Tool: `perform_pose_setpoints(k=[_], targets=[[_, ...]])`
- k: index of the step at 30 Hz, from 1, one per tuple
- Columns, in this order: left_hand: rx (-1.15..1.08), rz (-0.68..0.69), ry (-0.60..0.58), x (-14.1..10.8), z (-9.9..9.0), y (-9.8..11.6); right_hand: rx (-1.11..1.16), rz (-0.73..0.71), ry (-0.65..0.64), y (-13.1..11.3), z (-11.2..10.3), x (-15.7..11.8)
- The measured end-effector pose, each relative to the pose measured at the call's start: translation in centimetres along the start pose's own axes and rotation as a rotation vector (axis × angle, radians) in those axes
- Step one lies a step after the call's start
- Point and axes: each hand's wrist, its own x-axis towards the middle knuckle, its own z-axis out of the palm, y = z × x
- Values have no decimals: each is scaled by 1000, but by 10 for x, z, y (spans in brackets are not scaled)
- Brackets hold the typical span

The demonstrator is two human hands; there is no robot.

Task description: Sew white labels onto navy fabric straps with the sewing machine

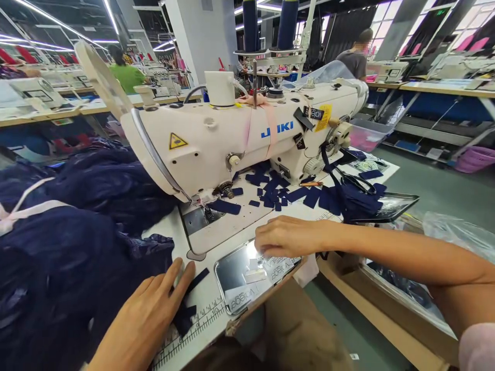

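Note:
At the lower left, my left hand [149,309] lies on the table with its fingers spread, beside narrow dark blue strips [183,317] and a large heap of dark blue fabric [69,257]. My right hand [281,236] is over the far right part of a shiny metal tray [222,275], fingers bent downward and together; what they hold, if anything, is hidden. White printed labels [242,296] lie in the tray. Beyond it stands a white sewing machine [216,134], with a dark blue piece [225,207] near its needle area.
Dark blue fabric pieces [309,197] are scattered under the machine arm. Black scissors [358,181] and a dark tray [398,207] lie at the right. A cardboard box [371,314] with plastic bags stands below my right arm. Two people sit farther back.

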Motion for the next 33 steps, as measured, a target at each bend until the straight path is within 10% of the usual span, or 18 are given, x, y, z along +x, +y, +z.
perform_pose_setpoints(k=[16,27,33], targets=[[129,211,16,-4,-1,8,-87,-48,-243,-8,9,2],[-504,-194,284,26,-8,11,-238,-49,-133,-18,5,1],[-1041,-621,250,69,-1,18,195,207,327,-2,-12,6]])
